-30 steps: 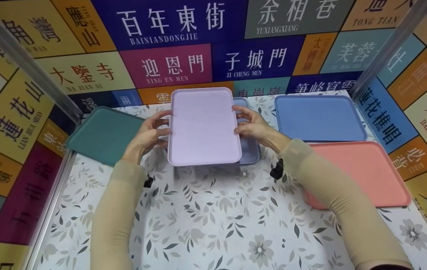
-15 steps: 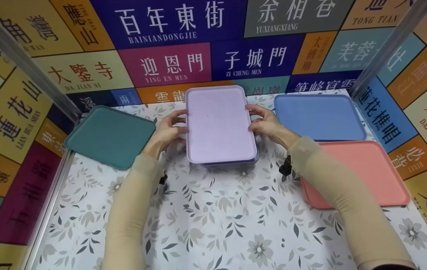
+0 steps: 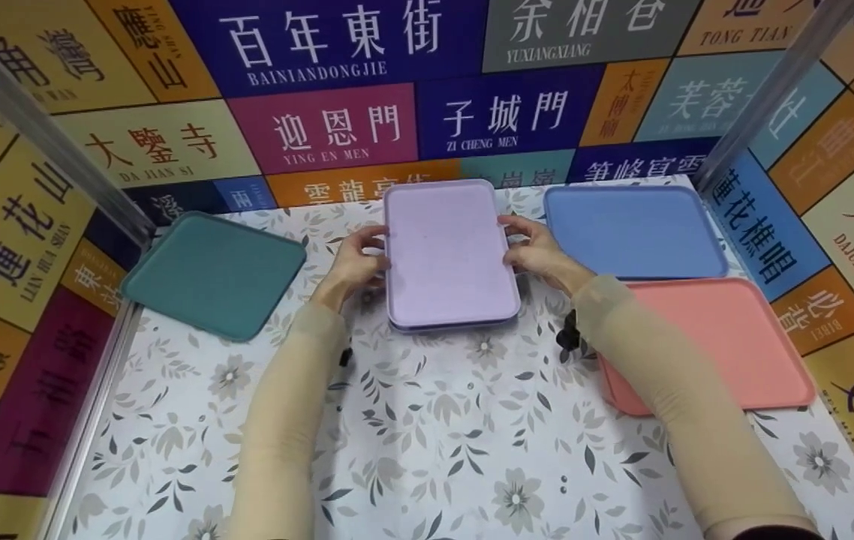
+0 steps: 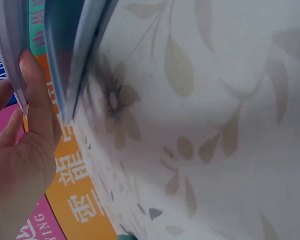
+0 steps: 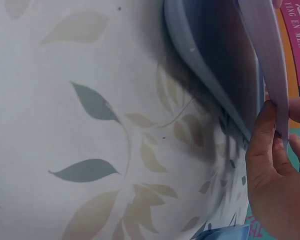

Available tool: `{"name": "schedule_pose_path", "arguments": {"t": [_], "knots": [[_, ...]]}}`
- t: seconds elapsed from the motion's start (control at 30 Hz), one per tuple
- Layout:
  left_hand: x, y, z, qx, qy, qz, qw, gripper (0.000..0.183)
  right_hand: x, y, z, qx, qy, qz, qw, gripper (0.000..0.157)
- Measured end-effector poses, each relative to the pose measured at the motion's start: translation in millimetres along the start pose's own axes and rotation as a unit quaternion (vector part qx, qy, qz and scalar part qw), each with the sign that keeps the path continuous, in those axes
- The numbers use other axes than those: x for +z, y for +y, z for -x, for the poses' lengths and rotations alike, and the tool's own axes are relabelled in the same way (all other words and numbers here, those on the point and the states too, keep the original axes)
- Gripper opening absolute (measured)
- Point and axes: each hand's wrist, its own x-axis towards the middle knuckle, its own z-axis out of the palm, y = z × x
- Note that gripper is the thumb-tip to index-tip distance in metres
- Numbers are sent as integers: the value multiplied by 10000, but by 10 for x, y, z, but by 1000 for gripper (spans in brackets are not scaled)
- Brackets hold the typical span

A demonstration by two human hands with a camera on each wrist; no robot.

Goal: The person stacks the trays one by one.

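A lilac rectangular tray point(image 3: 449, 255) is held level between both hands at the back middle of the table. My left hand point(image 3: 356, 262) pinches its left edge, thumb above and fingers below. On the opposite edge, my right hand point(image 3: 545, 253) has the same kind of pinch. Directly beneath is a grey-blue tray point(image 5: 202, 60), almost wholly covered in the head view. Both wrist views show a gap between the lilac tray and this lower one, which sits on the flowered tablecloth point(image 4: 215, 125).
A dark green tray point(image 3: 217, 277) lies askew at the left. At the right, a blue tray point(image 3: 633, 232) lies behind a coral tray point(image 3: 720, 345), which the right forearm partly crosses. Panels with printed characters point(image 3: 337, 131) wall in the back and sides.
Both hands have carried the lilac tray to the right and lowered it, so it now lines up over the grey-blue tray. The green tray is uncovered by the left hand.
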Motion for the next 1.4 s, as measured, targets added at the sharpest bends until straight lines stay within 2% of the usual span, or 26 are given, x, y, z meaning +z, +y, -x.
{"name": "schedule_pose_path", "arguments": {"t": [0.1, 0.27, 0.57, 0.8, 0.97, 1.03, 1.13, 1.27, 1.3, 1.37, 1.4], "knots": [[45, -21, -22, 117, 105, -202, 9997, 71, 20, 32, -17, -29, 58, 98, 9999, 94], [75, -68, -71, 447, 340, -819, 9951, 69, 74, 98, -49, -227, 278, 342, 9988, 91], [56, -200, -161, 367, 550, -1041, 9924, 69, 130, 165, -102, -572, 594, 779, 9935, 85], [-26, -768, -729, 547, 607, -1447, 9861, 64, 135, 205, -121, -561, 779, 1075, 9896, 81], [-4, -838, -844, 726, 664, -1887, 9771, 64, 149, 184, -101, -340, 770, 1283, 9882, 77], [27, -804, -830, 703, 732, -2133, 9717, 63, 154, 163, -81, -142, 715, 1294, 9889, 75], [108, -683, -741, 494, 890, -2496, 9630, 63, 137, 125, -32, 116, 572, 1293, 9899, 71], [185, -284, -385, 172, 822, -2544, 9634, 58, 61, 62, 41, 216, 335, 1276, 9910, 60], [165, -272, -363, 245, 797, -2466, 9655, 54, 34, 43, 64, 234, 267, 1284, 9911, 57], [176, -80, -193, 189, 673, -2408, 9680, 52, -25, 4, 103, 293, 150, 1259, 9915, 51], [184, -46, -170, 186, 628, -2400, 9686, 50, -55, -16, 126, 334, 110, 1254, 9915, 49]]}}
